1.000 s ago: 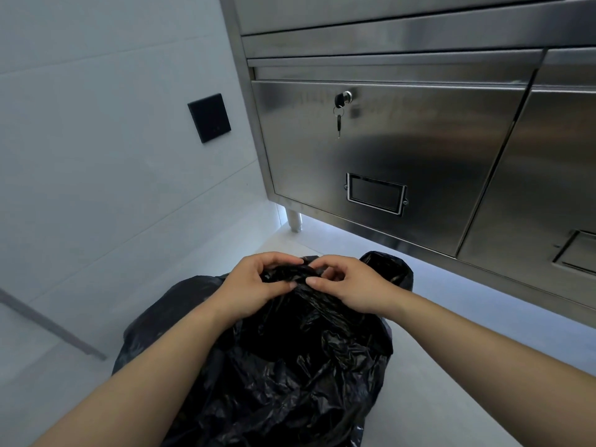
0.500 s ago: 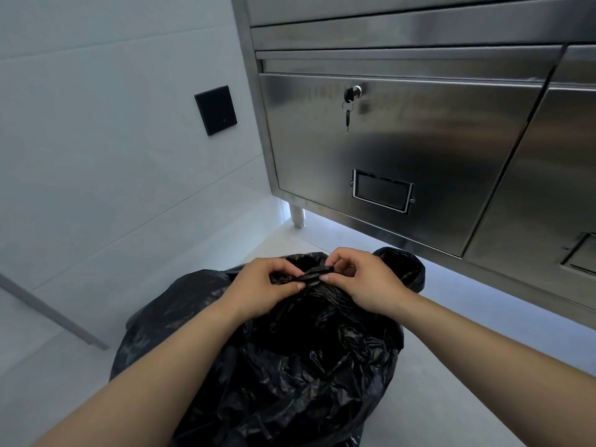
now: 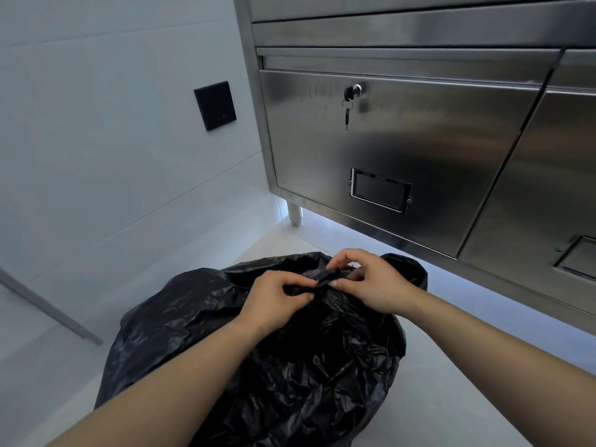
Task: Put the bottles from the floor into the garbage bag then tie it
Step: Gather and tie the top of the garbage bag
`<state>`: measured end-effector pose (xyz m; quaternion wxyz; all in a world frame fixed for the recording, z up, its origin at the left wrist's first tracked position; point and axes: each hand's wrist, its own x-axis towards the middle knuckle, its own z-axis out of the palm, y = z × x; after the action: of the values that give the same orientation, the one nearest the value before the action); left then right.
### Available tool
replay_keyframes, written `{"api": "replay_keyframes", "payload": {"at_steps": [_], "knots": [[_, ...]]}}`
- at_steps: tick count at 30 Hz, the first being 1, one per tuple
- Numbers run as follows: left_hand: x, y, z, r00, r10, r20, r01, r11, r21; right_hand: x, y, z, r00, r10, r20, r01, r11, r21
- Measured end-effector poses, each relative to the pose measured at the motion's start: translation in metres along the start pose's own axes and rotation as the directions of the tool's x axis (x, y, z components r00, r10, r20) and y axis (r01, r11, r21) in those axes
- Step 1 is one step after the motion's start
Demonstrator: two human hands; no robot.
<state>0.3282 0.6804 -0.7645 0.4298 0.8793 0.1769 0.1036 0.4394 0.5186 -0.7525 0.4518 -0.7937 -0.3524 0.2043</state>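
Item, nearest: two bare forearms entering from the lower edge, converging toward the middle of the view.

Item: black garbage bag [image 3: 290, 366] — crumpled, full-bodied, sitting on the pale floor [image 3: 451, 398] directly beneath the arms. Its gathered mouth is drawn up into a twisted neck at the top, far side of the bag.

Item: left hand [image 3: 274, 300], fingers curled and pinched closed on a strip of the bag's twisted plastic.

Item: right hand [image 3: 371, 282], just beside the left and nearly touching it, thumb and fingertips pinched closed on the same neck of plastic from the other side. Whether a knot is formed there cannot be told.

Item: contents of the bag hidden by the plastic.

Item, beyond: stainless steel cabinet [image 3: 419, 140] along the far right, raised on a short leg [image 3: 295, 214], light showing on the floor beneath its lower edge. Door bears a lock with a key [image 3: 347, 114] hanging from it and a framed label holder [image 3: 380, 190].

Item, far left: white tiled wall [image 3: 96, 140] — a black square plate [image 3: 215, 105] mounted on it.
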Motion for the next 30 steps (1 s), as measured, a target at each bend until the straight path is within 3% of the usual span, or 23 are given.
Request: {"api": "replay_keyframes", "payload": {"at_steps": [4, 8, 14, 17, 22, 30], "knots": [[0.002, -0.004, -0.001, 1.000, -0.022, 0.002, 0.022, 1.000, -0.020, -0.008, 0.000, -0.008, 0.971, -0.091, 0.219, 0.132, 0.975, -0.181], [0.004, -0.005, -0.002, 1.000, -0.017, -0.004, 0.017, 1.000, -0.003, -0.014, 0.001, -0.004, 0.934, -0.113, 0.340, 0.245, 0.894, -0.376], [0.002, -0.013, -0.010, 0.998, -0.056, 0.019, 0.055, 0.998, 0.031, -0.019, 0.014, 0.001, 0.880, -0.078, 0.468, 0.312, 0.838, -0.447], [0.003, -0.016, -0.011, 0.997, -0.064, 0.042, 0.063, 0.998, 0.024, -0.016, 0.017, 0.009, 0.888, -0.108, 0.447, 0.335, 0.817, -0.470], [0.004, -0.014, -0.017, 0.996, -0.007, 0.093, 0.006, 1.000, 0.005, -0.005, 0.009, 0.006, 0.925, -0.182, 0.333, 0.309, 0.871, -0.382], [-0.002, 0.001, -0.023, 0.944, 0.218, 0.246, -0.260, 0.954, 0.152, 0.012, -0.002, -0.011, 0.980, -0.160, 0.116, 0.182, 0.961, -0.208]]}}
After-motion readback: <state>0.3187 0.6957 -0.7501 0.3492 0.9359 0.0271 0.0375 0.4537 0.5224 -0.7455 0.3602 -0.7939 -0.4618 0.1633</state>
